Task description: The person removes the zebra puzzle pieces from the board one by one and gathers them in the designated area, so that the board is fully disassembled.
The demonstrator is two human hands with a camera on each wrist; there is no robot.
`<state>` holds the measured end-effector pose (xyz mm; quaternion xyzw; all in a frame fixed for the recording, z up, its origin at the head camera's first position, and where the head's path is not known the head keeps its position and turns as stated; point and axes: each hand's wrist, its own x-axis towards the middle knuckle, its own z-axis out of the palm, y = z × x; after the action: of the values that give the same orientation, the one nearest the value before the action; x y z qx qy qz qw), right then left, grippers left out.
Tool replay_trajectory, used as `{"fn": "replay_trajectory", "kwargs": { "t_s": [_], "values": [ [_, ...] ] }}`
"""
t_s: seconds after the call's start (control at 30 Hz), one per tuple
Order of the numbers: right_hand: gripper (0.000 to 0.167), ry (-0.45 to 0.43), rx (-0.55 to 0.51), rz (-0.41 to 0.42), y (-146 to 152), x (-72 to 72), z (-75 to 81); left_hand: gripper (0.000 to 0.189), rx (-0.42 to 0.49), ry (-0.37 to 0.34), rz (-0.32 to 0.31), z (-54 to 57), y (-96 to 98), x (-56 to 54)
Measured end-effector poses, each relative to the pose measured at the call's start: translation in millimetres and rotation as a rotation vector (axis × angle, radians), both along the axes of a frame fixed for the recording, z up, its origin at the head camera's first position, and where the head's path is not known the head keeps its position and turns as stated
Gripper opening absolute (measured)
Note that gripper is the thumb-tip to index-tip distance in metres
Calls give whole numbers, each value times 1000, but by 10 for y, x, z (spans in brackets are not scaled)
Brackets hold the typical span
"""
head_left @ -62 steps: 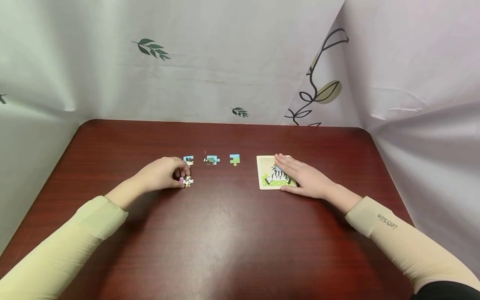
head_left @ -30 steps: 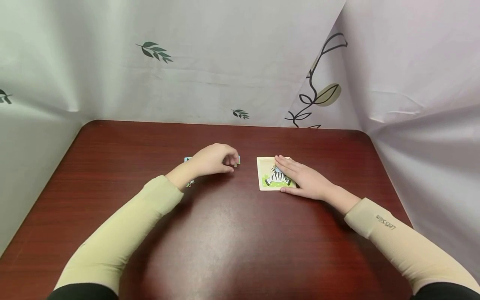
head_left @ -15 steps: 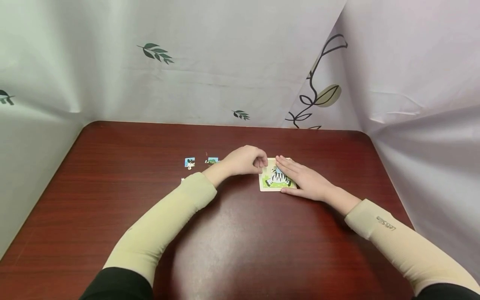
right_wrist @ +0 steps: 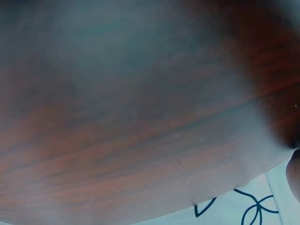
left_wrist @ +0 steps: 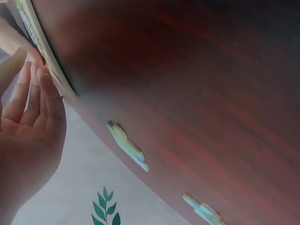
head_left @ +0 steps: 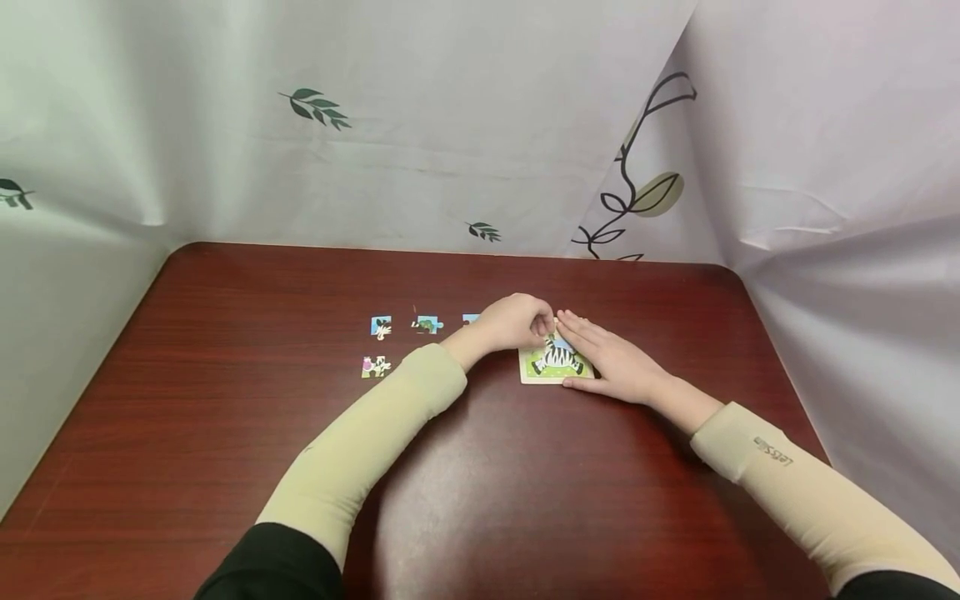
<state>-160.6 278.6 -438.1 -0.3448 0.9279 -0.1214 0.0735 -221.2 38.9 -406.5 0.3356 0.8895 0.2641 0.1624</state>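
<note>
My left hand (head_left: 517, 321) reaches over the upper left of a wooden puzzle tray (head_left: 543, 382), fingertips close to the top of the zebra picture (head_left: 557, 358). Its fingers are loosely bent. In the left wrist view, the fingers (left_wrist: 44, 93) reach the tray's edge, and no piece shows between them. My right hand (head_left: 611, 358) rests with straight fingers on the tray's right side, covering part of it. To the left lie several jigsaw pieces: a zebra-head piece (head_left: 381, 327), a green-and-blue piece (head_left: 428, 324), a partly hidden blue piece (head_left: 470, 318) and a purple-and-white piece (head_left: 377, 367).
The dark red wooden table (head_left: 480, 500) has rounded far corners. Pale cloth (head_left: 420, 125) with printed leaves hangs behind it and along both sides. The left forearm (head_left: 375, 433) crosses the table just right of the loose pieces.
My left hand has moved right from the purple-and-white piece, past the blue piece, to the tray. The loose pieces lie uncovered behind it. The right hand stays on the tray.
</note>
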Motion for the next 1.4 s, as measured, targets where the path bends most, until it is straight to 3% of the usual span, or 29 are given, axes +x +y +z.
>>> {"fn": "replay_trajectory", "kwargs": {
  "t_s": [0.4,0.93,1.4],
  "values": [
    [92,45,17,31,39,20,-12,20,-51,3,35,-32,74,60],
    [89,36,16,46,86,34,-11,37,-142,43,15,-62,119,81],
    [89,56,37,60,69,14,-8,42,-137,54,24,-61,128,101]
  ]
}}
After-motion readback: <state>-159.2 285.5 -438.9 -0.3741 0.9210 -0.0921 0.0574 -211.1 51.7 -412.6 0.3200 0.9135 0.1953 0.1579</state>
